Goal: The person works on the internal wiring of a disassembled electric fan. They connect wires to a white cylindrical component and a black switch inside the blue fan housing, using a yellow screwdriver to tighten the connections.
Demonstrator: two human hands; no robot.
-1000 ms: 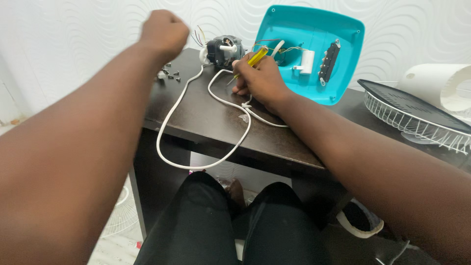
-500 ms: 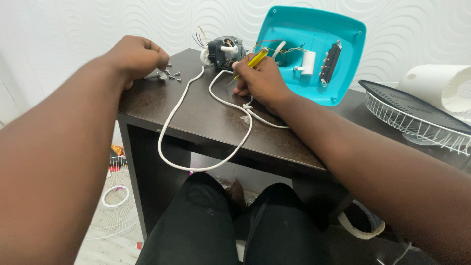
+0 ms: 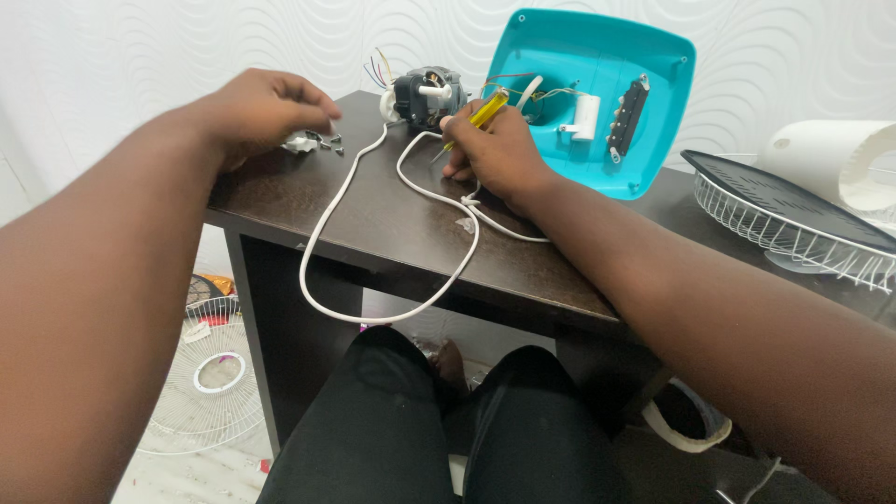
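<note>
Your right hand (image 3: 495, 149) is closed around a yellow-handled screwdriver (image 3: 476, 117), its tip aimed down at the dark desk (image 3: 392, 224) just in front of the fan motor (image 3: 425, 93). Take that motor as your landmark: it sits at the far edge of the desk, with thin coloured wires (image 3: 378, 67) sprouting from its left side.

Your left hand (image 3: 261, 107) is to the left of the motor, fingers pinched narrow over a small pile of dark screws (image 3: 327, 142) and a scrap of white material (image 3: 297, 142). Whether it already has a screw between the fingertips, you cannot tell from here.

The screws look tiny, hard and smooth, so judge them slippery and quick to roll; pinch 1 at a time by the head rather than the thread. The screwdriver is stiff and light; your hold on the handle suits it.

A white power cord (image 3: 373, 233) runs from the motor toward you, loops over the near edge of the desk and comes back under your right wrist. It looks limp and will drag if snagged.

To the right of the motor stands the teal plastic fan housing (image 3: 644, 149), tilted up against the wall, with a white capacitor (image 3: 585, 117) and a dark switch block (image 3: 627, 117) inside. Further right lie a wire fan guard (image 3: 793, 224) and a white cylinder (image 3: 840, 159). Another guard (image 3: 219, 373) lies on the floor, below and left of the motor.
</note>
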